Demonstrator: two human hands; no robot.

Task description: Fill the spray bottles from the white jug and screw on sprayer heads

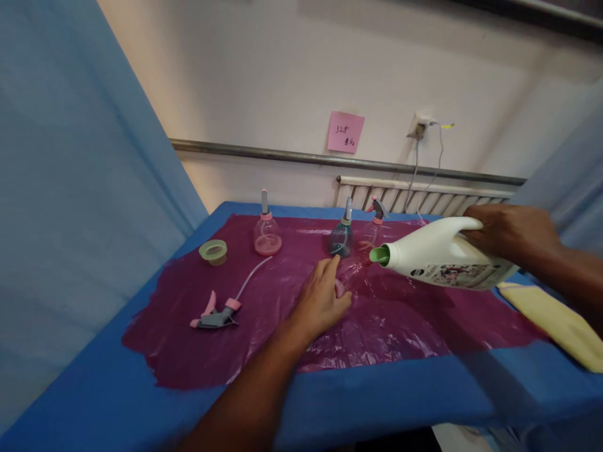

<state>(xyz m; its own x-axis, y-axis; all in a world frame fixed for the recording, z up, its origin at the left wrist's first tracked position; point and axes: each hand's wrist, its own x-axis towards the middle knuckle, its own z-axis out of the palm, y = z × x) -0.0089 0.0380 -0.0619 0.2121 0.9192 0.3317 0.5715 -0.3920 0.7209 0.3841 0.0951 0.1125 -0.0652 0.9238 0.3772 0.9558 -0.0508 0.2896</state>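
My right hand grips the handle of a white detergent jug. The jug is tipped almost level above the table, its green spout pointing left. My left hand lies on the purple plastic sheet just below and left of the spout. Its thumb and fingers close around the pink neck of a small clear bottle, which is hard to make out against the sheet.
At the back stand a pink bottle, a bluish spray bottle and a third spray bottle. A green cap and a loose trigger head with tube lie on the left. A yellow cloth lies on the right.
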